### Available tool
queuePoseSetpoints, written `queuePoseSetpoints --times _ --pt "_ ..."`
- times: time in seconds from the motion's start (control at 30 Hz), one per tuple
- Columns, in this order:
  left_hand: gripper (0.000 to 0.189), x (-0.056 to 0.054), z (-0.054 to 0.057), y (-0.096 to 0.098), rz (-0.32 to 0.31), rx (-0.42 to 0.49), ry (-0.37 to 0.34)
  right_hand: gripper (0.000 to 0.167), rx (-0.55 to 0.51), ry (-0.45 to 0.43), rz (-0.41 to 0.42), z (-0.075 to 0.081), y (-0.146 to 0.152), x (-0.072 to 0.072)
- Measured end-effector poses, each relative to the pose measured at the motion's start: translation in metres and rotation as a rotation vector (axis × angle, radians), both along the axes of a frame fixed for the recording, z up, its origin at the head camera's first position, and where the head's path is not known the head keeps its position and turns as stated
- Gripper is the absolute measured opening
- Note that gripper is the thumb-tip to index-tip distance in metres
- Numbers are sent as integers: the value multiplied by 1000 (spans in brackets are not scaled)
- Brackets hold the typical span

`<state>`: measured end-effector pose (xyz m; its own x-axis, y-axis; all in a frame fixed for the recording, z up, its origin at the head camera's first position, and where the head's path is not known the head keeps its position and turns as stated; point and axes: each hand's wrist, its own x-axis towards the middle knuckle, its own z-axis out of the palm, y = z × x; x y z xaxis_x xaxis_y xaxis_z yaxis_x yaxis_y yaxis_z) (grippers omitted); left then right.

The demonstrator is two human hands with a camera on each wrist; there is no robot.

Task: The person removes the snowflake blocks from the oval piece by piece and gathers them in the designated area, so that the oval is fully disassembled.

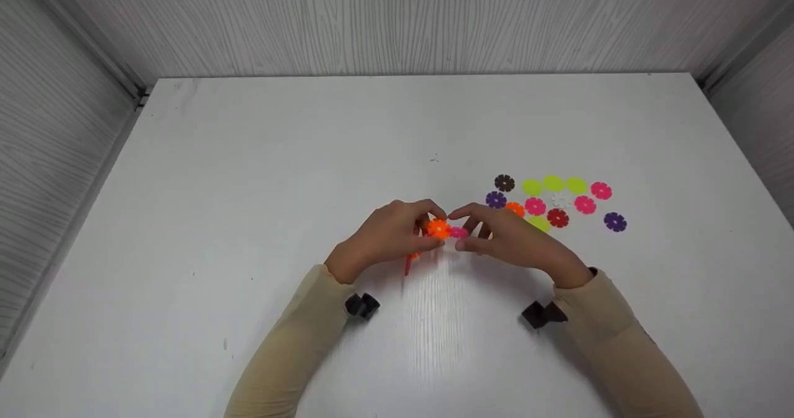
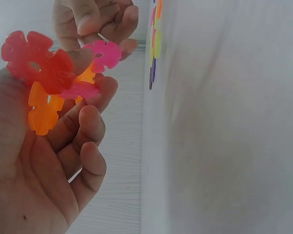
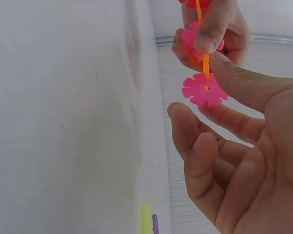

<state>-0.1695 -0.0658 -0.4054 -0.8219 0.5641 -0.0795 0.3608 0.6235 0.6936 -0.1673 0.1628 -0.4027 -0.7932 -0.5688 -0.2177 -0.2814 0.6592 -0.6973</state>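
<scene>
My left hand [image 1: 391, 232] grips a short chain of slotted plastic snowflake discs above the white table. A red disc [image 2: 36, 63] begins the chain, followed by an orange disc [image 2: 43, 109], a pink disc [image 2: 80, 90], another orange disc [image 1: 438, 228] and a pink end disc [image 3: 205, 89]. Thumb and forefinger of the left hand pinch the chain near that second orange disc. My right hand [image 1: 515, 235] holds the pink end disc at its edge between thumb and forefinger, its other fingers loosely bent. Fingers partly hide the middle links.
Loose snowflake discs lie flat to the right, beyond the right hand: brown [image 1: 504, 183], purple [image 1: 615, 222], yellow-green [image 1: 553, 183], white [image 1: 561, 200], dark red [image 1: 558, 217], pink [image 1: 585, 204] and orange [image 1: 515, 209]. Wood-grain panels [image 1: 397, 24] stand around the table.
</scene>
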Motion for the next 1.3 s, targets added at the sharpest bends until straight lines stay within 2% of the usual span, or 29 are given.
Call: queuePoseSetpoints --times 0.2,0.4,0.63,0.83,0.97,1.03,1.13,1.3 --pt "36 2 2 0 -11 8 16 46 2 43 -9 -1 -5 3" --pt "35 5 6 1 -11 7 27 29 -15 107 -30 0 -9 7" --pt "34 9 13 1 -31 30 36 15 -104 124 -45 5 -8 12" --pt "34 10 19 -3 -31 68 12 12 -152 253 -16 7 -8 14" --pt "32 9 21 -9 -42 109 25 15 -167 331 25 7 -6 14" --pt "31 9 21 -11 -36 111 38 17 -164 330 32 8 -6 14" --pt "32 8 22 -13 -21 87 40 18 -152 281 18 9 -6 12" --pt "31 6 21 -13 0 52 32 21 -126 231 -62 12 -3 9"
